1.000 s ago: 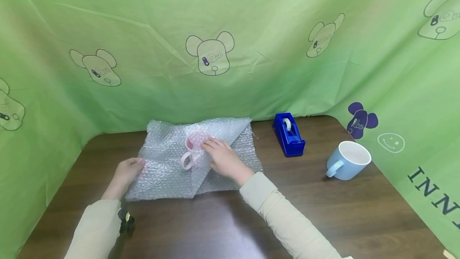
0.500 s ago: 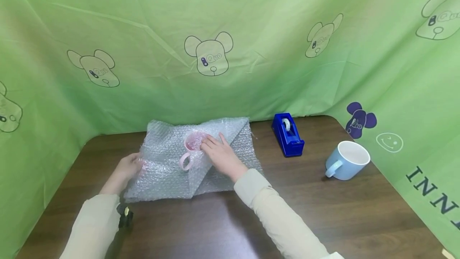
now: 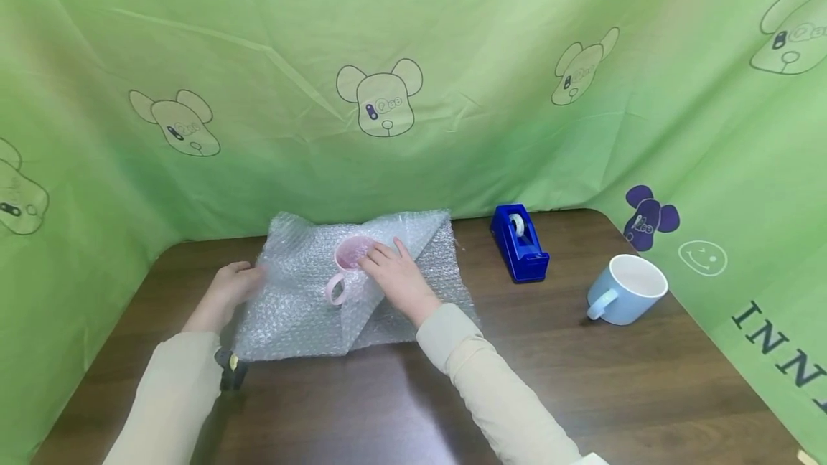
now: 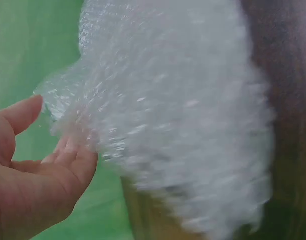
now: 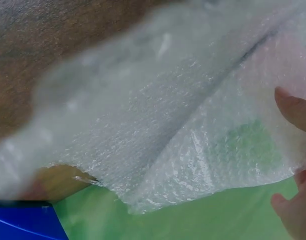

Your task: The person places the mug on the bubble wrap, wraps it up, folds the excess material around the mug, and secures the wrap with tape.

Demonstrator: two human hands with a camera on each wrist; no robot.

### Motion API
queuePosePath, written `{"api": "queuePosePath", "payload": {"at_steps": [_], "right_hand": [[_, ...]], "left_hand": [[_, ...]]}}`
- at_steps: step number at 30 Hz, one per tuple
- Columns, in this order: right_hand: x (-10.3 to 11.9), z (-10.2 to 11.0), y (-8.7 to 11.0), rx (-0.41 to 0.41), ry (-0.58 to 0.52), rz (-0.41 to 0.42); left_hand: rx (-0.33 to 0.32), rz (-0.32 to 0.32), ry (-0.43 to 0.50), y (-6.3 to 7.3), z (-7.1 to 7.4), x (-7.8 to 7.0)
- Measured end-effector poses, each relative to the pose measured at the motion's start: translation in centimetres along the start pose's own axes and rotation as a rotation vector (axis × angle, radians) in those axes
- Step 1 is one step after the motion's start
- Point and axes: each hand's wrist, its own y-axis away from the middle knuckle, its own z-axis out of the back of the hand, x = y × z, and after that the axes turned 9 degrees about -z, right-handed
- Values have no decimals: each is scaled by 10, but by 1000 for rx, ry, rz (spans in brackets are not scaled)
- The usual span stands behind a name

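Observation:
A pink mug (image 3: 336, 288) lies on a sheet of bubble wrap (image 3: 291, 325), its handle toward the front left. From the right, a folded flap covers part of it. My right hand (image 3: 403, 284) rests on that flap over the mug, fingers reaching to the rim. At the sheet's left edge is my left hand (image 3: 226, 296), blurred in the head view. The left wrist view has the thumb of my left hand (image 4: 38, 195) apart from the fingers, whose tips go behind the wrap's edge (image 4: 167, 110). In the right wrist view the flap (image 5: 202, 160) hides much of the mug.
A blue tape dispenser (image 3: 520, 246) with a roll of clear tape stands right of the wrap. Farther right is a light blue mug (image 3: 620, 300), near the edge of the brown table (image 3: 517, 386). A green printed cloth (image 3: 388, 171) hangs behind and along the sides.
My left hand has moved a little away from the front, along the wrap's left edge, its grip loosened. My right hand stays on the flap over the pink mug, its thumb more spread.

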Motion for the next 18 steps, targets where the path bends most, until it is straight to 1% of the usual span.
{"api": "queuePosePath", "payload": {"at_steps": [1, 3, 6, 8, 11, 14, 16, 18], "right_hand": [[0, 0, 0, -6, 8, -3], [1, 1, -1, -10, 25, -10], [3, 2, -3, -10, 59, -17], [4, 3, -5, -10, 83, -20], [6, 3, -6, -2, 114, -18], [6, 3, -6, 24, 104, -16], [6, 3, -7, 45, 79, -17], [6, 3, -8, 62, 51, -14]], "left_hand": [[0, 2, -1, -1, 0, -1], [-16, -16, -15, -3, -2, -3], [-30, -72, -70, -5, -7, -8], [-50, -121, -141, -7, -10, -12], [-68, -177, -284, -9, -16, -20], [-91, -230, -434, -11, -21, -26], [-102, -247, -486, -12, -24, -30], [-107, -256, -500, -12, -26, -33]]}}
